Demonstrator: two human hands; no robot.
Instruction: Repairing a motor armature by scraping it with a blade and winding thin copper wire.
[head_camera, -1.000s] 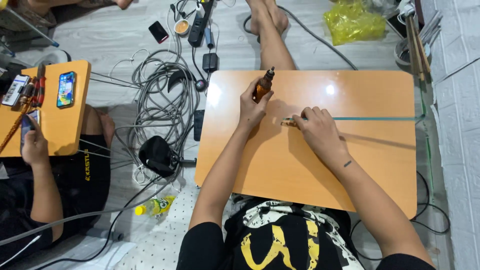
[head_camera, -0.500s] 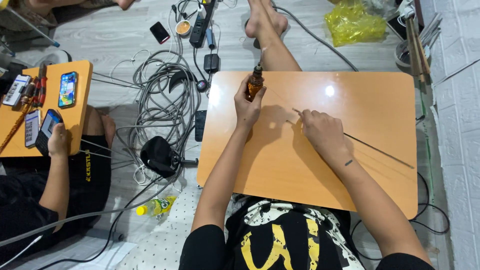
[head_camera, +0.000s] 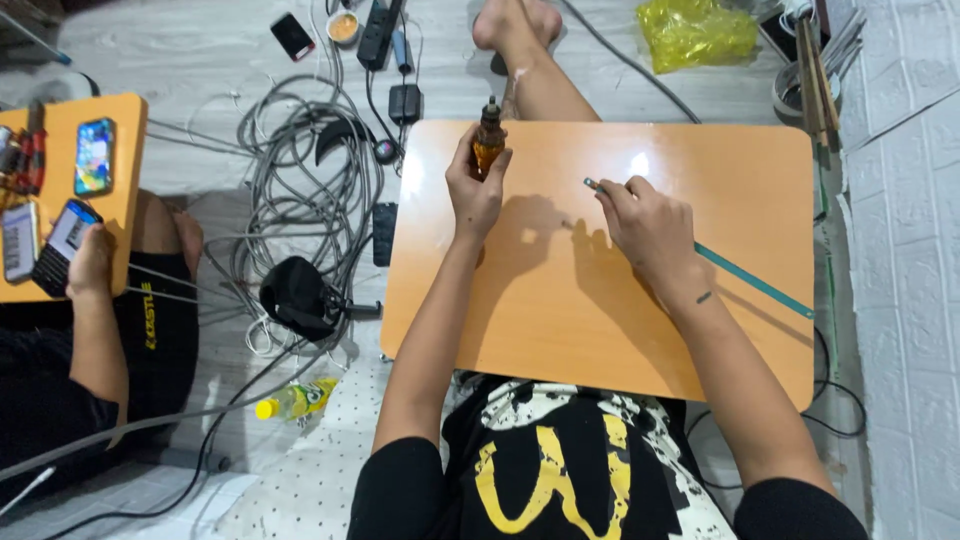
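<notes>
While the left hand (head_camera: 478, 195) grips an amber-handled screwdriver (head_camera: 488, 140) upright at the low orange table's (head_camera: 560, 320) upper edge, apparently keeping it ready, the right hand (head_camera: 645, 225), right of centre, pinches a thin teal cable (head_camera: 750, 280) trailing toward the lower right.

My desk (head_camera: 560, 330) is bare wood from the middle to its near edge, so my hands could slide anywhere there. Only the thin teal rod (head_camera: 760, 285) crosses toward the right edge. Past the left edge, tangled grey cables (head_camera: 300, 200) and a black pouch (head_camera: 295, 295) crowd the floor.
</notes>
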